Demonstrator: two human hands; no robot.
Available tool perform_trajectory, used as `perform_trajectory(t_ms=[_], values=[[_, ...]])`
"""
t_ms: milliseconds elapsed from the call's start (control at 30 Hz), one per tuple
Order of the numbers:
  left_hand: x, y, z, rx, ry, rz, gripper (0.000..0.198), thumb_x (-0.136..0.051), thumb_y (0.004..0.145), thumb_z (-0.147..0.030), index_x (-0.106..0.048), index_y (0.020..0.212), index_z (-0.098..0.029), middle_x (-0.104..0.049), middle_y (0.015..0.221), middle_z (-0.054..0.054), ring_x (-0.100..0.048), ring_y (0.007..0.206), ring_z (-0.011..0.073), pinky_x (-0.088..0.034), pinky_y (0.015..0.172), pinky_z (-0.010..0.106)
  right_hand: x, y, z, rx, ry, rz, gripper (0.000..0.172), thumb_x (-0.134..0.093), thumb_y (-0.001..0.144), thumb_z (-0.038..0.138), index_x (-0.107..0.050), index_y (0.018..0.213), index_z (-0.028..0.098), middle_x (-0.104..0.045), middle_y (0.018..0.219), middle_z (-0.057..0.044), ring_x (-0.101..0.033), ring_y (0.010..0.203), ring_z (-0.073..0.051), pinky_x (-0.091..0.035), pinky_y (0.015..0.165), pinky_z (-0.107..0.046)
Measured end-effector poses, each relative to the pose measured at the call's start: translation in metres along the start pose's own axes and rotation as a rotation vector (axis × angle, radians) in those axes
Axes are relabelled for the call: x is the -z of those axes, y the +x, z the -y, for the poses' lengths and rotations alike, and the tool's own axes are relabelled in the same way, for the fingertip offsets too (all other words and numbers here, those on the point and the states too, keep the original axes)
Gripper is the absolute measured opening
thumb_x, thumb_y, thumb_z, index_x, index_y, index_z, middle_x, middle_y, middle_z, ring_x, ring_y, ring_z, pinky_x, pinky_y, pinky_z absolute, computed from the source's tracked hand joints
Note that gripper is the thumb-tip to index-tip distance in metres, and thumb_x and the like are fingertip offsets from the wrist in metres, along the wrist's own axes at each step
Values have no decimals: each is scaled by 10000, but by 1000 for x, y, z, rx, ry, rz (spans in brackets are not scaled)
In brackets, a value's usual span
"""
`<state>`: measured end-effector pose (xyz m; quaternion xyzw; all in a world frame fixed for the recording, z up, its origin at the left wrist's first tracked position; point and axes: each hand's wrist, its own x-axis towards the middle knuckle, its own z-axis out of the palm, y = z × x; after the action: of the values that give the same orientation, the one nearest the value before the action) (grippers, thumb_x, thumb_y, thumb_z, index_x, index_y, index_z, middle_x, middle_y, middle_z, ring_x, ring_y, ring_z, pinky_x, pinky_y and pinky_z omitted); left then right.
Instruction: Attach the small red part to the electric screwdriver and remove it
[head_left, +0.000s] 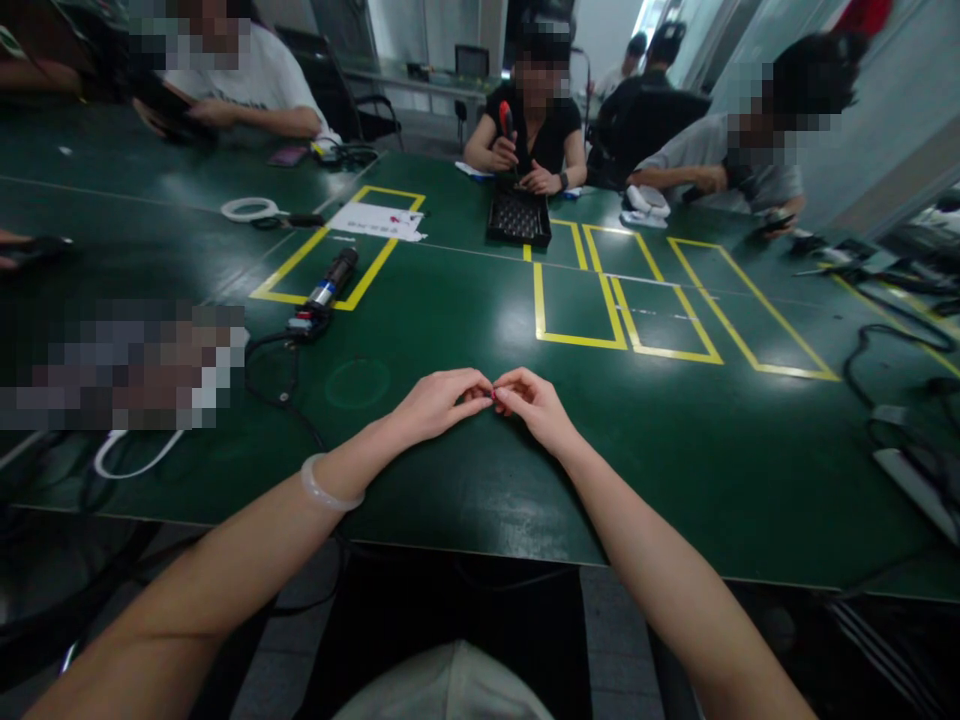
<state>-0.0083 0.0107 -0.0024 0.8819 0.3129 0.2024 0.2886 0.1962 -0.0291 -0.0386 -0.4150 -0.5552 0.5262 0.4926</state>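
Observation:
Over the near part of the green table [465, 500], my left hand [442, 403] and my right hand [536, 405] meet at the fingertips. Both are closed in a pinch. Between them shows a tiny dark and reddish-pink thing [493, 394], mostly covered by the fingers and too small to name. A pale bangle [326, 485] circles my left wrist. Left of my hands, a dark cylindrical device [330, 282] with a blue and silver band lies at a yellow tape outline, its black cable running toward me.
Yellow tape rectangles [581, 340] mark the table ahead. Across it, a person holds a red-handled tool [505, 120] over a black tray [519, 215]. White paper [379, 221] and a white ring-shaped object [249, 210] lie to the left. Black cables [862, 365] run along the right.

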Motion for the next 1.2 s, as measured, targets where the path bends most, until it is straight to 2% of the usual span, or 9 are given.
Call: perform_trajectory(t_ms=[267,567,633,700,833,933,1000,1067,1200], values=[[2,0,-2,38,-80,-58,233,-567,939,-402,-630,1023,-194,-675,955,49,-638,845,187,-485,775,309,1,1,-7,71,-101,-25,353,-752,776,426,-607,1021,218,-669,897,-23,-604,742,-138,-491,659,-274],[2,-1,-2,29,-24,-79,242,-568,931,-417,-602,1029,-198,-669,949,51,-646,849,191,-491,784,314,3,0,-3,126,-315,-51,221,-690,821,367,-633,970,214,-660,843,-13,-585,723,-143,-469,645,-279],[9,0,2,56,-5,-132,292,-560,935,-435,-583,1109,-202,-675,960,50,-651,858,197,-489,799,318,4,0,-3,127,-325,-65,214,-683,820,351,-629,974,212,-655,830,-5,-572,704,-137,-462,643,-276],[21,0,10,106,53,-246,353,-536,946,-438,-557,1208,-202,-676,989,54,-649,891,207,-481,839,331,5,1,-2,122,-331,-82,214,-682,811,338,-626,973,210,-648,813,3,-556,685,-131,-453,634,-271],[60,-9,40,262,339,-584,454,-535,938,-419,-530,1319,-174,-632,1188,110,-573,1126,270,-398,1019,403,6,1,-2,113,-346,-89,208,-684,799,321,-629,962,204,-648,806,4,-529,657,-121,-439,617,-261],[91,-26,72,462,571,-773,630,-614,886,-426,-460,1413,-117,-496,1410,182,-432,1301,335,-319,1098,469,7,1,-1,104,-356,-70,209,-682,804,335,-627,958,205,-657,822,0,-526,649,-116,-442,618,-258],[107,-40,93,649,621,-786,760,-671,836,-451,-414,1434,-59,-457,1436,230,-404,1307,373,-306,1091,519,7,1,-1,105,-358,-61,212,-680,808,347,-626,954,203,-660,824,-3,-526,646,-114,-445,619,-257],[118,-52,112,822,606,-741,841,-717,786,-504,-417,1399,-12,-464,1414,275,-425,1270,402,-318,1063,556,7,1,0,109,-359,-58,216,-680,810,352,-625,953,200,-660,823,-4,-523,642,-113,-446,618,-255],[128,-63,137,1046,511,-567,779,-767,691,-616,-556,1164,-36,-571,1254,264,-493,1174,427,-408,946,552,8,1,-1,103,-360,-50,221,-686,811,357,-622,955,204,-657,831,-6,-523,641,-111,-445,618,-253]])
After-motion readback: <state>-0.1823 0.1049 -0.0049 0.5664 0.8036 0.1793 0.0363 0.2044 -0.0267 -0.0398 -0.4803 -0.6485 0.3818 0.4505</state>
